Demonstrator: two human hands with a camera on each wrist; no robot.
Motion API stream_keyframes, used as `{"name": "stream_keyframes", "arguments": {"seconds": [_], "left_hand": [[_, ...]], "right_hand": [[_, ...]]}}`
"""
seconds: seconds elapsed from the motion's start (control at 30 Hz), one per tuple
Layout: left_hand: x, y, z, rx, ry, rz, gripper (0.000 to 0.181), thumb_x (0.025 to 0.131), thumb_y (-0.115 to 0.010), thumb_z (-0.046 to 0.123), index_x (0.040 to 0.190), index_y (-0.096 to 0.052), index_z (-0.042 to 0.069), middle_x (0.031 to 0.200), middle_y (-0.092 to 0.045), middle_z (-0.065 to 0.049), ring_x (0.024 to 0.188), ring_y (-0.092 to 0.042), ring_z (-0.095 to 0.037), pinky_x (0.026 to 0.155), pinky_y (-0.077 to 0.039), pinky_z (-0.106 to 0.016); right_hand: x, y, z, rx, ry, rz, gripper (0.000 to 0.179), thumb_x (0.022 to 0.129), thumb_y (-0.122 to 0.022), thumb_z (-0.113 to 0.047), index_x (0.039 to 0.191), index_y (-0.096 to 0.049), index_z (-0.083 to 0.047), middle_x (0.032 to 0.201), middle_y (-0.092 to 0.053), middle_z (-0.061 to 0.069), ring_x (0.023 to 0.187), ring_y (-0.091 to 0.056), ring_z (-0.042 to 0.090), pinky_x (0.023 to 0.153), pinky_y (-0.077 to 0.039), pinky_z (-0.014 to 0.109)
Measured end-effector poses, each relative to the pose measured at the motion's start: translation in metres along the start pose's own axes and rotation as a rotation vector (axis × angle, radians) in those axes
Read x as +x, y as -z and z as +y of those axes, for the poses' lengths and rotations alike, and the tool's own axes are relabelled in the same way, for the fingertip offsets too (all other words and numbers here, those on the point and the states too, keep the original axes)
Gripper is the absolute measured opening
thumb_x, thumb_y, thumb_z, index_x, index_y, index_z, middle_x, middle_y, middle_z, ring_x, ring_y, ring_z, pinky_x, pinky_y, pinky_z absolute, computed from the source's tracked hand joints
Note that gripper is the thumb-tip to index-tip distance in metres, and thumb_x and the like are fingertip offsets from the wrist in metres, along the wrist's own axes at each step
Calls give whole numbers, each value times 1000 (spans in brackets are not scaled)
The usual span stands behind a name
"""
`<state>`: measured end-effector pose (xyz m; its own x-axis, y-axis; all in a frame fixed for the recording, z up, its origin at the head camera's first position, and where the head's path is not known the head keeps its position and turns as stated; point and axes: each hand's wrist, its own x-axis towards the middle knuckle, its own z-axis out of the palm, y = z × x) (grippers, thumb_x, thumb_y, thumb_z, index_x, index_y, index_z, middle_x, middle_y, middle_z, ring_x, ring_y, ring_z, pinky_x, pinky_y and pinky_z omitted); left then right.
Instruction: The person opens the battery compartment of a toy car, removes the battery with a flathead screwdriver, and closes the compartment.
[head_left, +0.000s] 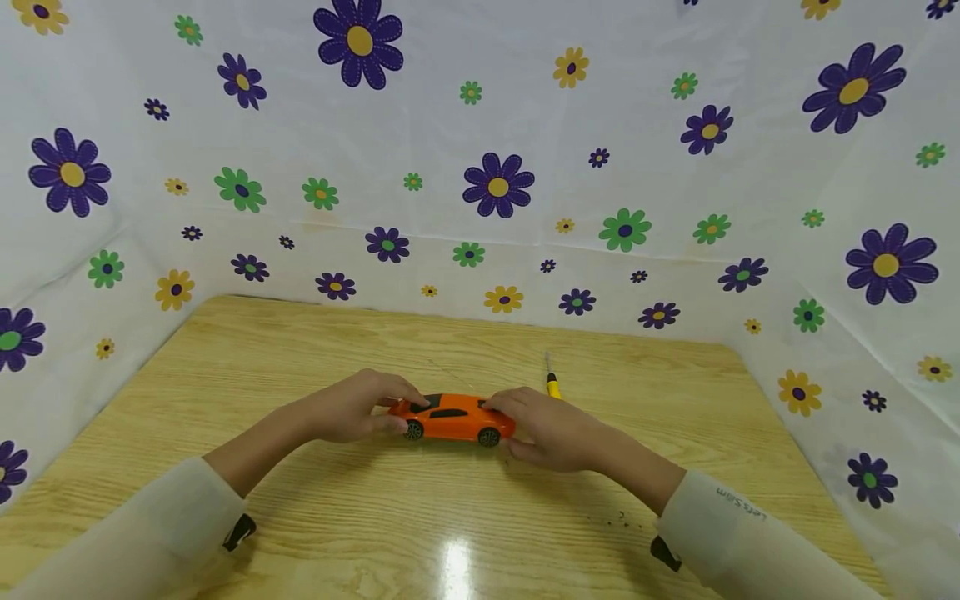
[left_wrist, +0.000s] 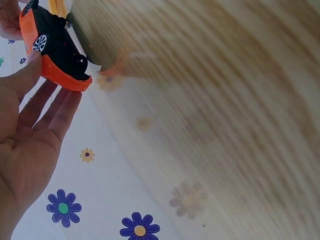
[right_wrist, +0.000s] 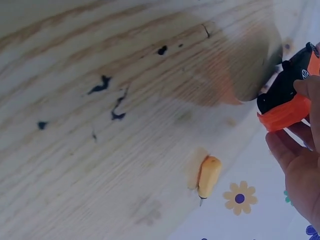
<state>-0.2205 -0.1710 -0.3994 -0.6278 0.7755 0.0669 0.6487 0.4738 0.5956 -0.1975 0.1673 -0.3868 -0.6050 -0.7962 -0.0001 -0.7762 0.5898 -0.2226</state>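
An orange toy car (head_left: 457, 427) with dark windows and black wheels is held sideways between both hands over the wooden table. My left hand (head_left: 358, 408) grips its left end, thumb near the wheel and fingers over the top. At the opposite end, my right hand (head_left: 558, 429) pinches the car between thumb and fingers. The left wrist view shows the car's black underside (left_wrist: 59, 45), apparently raised off the tabletop. In the right wrist view the orange end (right_wrist: 286, 114) rests against the fingers of that hand.
A screwdriver (head_left: 553, 386) with a yellow handle lies on the table (head_left: 300, 517) behind the right hand. Small dark marks (right_wrist: 101, 85) spot the surface near the right forearm. White flowered cloth (head_left: 420, 133) walls off the back and both sides.
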Motion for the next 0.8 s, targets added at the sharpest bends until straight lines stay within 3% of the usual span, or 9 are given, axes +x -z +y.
{"name": "stream_keyframes", "arguments": {"seconds": [0.33, 0.6, 0.8], "left_hand": [[1, 1, -7, -102, 35, 10, 35, 99, -69, 10, 134, -69, 14, 133, -67, -3, 125, -61, -26, 103, -53, -46], [3, 4, -14, -111, 59, 23, 36, 99, -69, 12, 134, -69, 20, 132, -68, 2, 125, -61, -22, 104, -53, -45], [5, 7, -15, -134, 69, 8, 35, 101, -67, 15, 136, -68, 19, 132, -68, 0, 120, -64, -20, 98, -56, -39]], "right_hand": [[5, 8, 3, 127, -41, -17, 47, 100, -67, -18, 143, -54, -4, 139, -61, 9, 126, -58, 23, 108, -49, 43], [9, 10, 13, 270, -24, -6, 45, 98, -68, -13, 141, -57, -4, 133, -64, 5, 115, -61, 17, 103, -52, 43], [12, 11, 18, 370, -26, -13, 42, 97, -70, -11, 138, -60, -6, 132, -65, 3, 120, -62, 19, 105, -52, 43]]}}
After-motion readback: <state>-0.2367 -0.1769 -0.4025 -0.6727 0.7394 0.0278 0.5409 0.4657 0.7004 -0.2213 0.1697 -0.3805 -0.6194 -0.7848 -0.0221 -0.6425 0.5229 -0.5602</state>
